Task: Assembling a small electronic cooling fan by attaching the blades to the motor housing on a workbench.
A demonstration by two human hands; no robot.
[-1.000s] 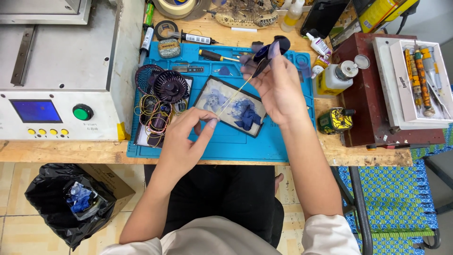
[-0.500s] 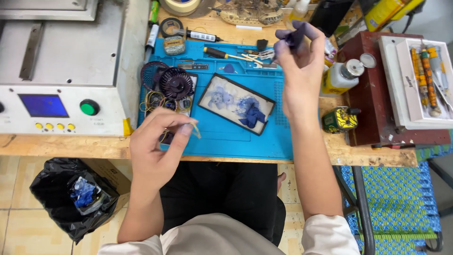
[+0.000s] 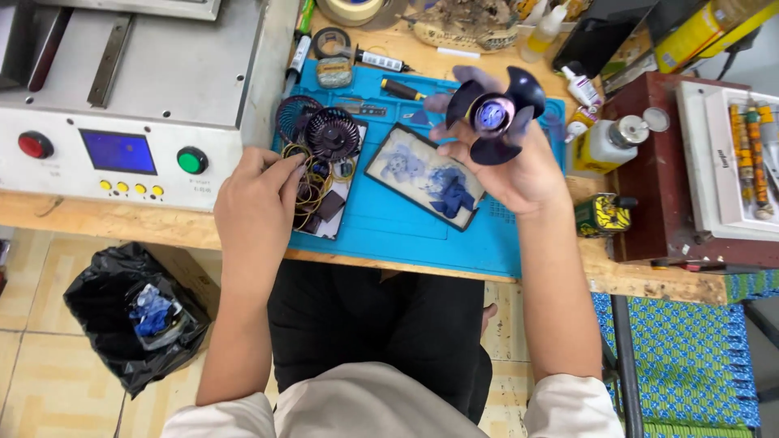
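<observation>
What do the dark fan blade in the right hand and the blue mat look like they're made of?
Fan blade: probably moulded plastic, dark and glossy, with light glinting on its hub. Blue mat: likely silicone or rubber, matte, with moulded-in compartments.

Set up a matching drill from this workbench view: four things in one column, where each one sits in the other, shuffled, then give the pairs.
Things:
1. fan blade
2. bin bag
3. green button
4. round grille

Places:
A. on the floor under the bench
B. on the front of the grey machine
C. held up in the right hand
D. on the blue mat, just beyond the left hand

Pairs: 1-C, 2-A, 3-B, 4-D
</observation>
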